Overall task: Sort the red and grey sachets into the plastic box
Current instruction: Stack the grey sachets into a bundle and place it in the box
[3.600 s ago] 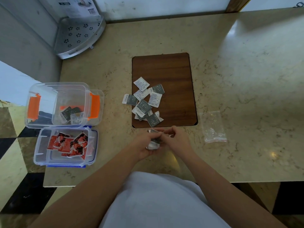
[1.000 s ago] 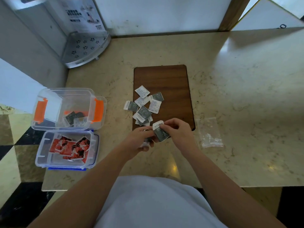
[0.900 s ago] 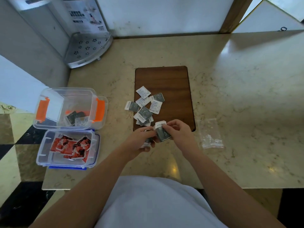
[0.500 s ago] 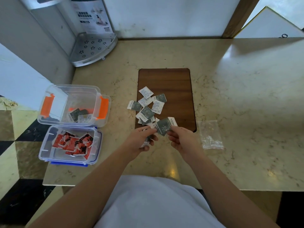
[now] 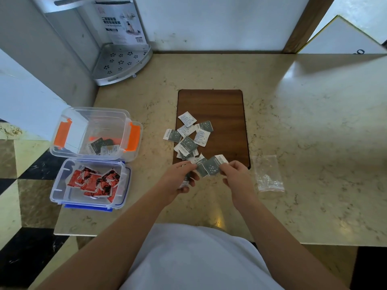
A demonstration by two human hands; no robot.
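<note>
The grey sachets (image 5: pixel 189 136) are small flat squares, dark grey with white dots on one side and white with tiny print on the other. A loose pile of them lies on the near left part of the brown wooden board (image 5: pixel 226 114). The right hand (image 5: pixel 235 176) pinches one grey sachet (image 5: pixel 213 165) by its edge, just near of the pile. The left hand (image 5: pixel 180 181) pinches another sachet right beside it and has more tucked under its curled fingers; how many is hard to tell. On the left, the box with orange clips (image 5: pixel 94 132) has a few grey sachets inside. The box with blue clips (image 5: pixel 90 183), nearer, holds the red sachets (image 5: pixel 94 181). A clear plastic bag (image 5: pixel 268 174) lies on the right.
</note>
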